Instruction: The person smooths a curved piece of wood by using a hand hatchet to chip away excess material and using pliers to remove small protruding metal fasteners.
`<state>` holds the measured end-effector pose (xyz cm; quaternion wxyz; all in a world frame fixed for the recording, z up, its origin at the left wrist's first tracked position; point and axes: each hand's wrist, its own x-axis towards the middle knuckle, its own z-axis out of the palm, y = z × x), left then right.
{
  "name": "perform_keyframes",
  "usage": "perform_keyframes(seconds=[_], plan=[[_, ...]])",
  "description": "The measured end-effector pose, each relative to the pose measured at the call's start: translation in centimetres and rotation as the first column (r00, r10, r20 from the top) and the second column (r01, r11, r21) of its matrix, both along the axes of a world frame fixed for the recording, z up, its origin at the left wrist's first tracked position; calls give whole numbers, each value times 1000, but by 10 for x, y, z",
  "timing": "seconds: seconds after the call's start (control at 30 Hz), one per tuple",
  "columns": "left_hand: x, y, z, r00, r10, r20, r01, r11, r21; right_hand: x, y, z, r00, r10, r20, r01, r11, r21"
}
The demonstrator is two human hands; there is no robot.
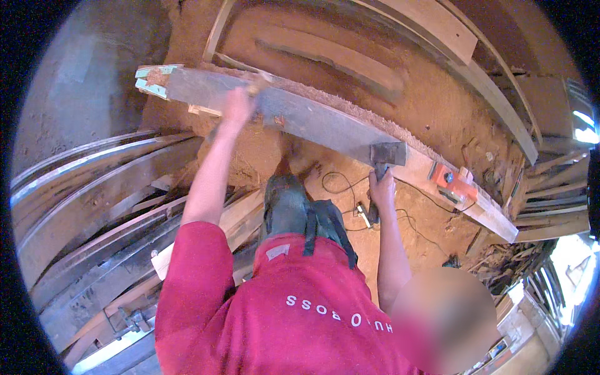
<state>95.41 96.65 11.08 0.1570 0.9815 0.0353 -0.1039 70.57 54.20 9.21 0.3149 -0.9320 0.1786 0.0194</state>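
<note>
A long grey plank lies slantwise across a sawdust-covered floor in front of me, its left end painted teal. My left hand is up at the plank's upper edge. It is blurred, with a short tan piece showing beside it, and its grip is unclear. My right hand is closed around the handle of a dark grey tool that sits against the plank's face. My red shirt and dark knee fill the lower middle.
An orange clamp-like fitting sits on the plank to the right of the tool. A black cord trails over the sawdust. Curved boards are stacked on the left, and long boards lean at the upper right.
</note>
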Motion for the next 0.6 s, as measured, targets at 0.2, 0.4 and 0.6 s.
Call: perform_keyframes(seconds=[0.2,0.4,0.6], plan=[[-20,-10,41,997,67,-31,-64,994,84,-3,-6,-8,999,-34,-17,34,999,4],[-106,-36,-2,900,-390,195,419,898,-137,5,1,7,982,-71,-173,80,996,45],[-108,-23,23,944,-289,-157,293,956,7,4,-2,6,944,-147,-296,178,981,79]])
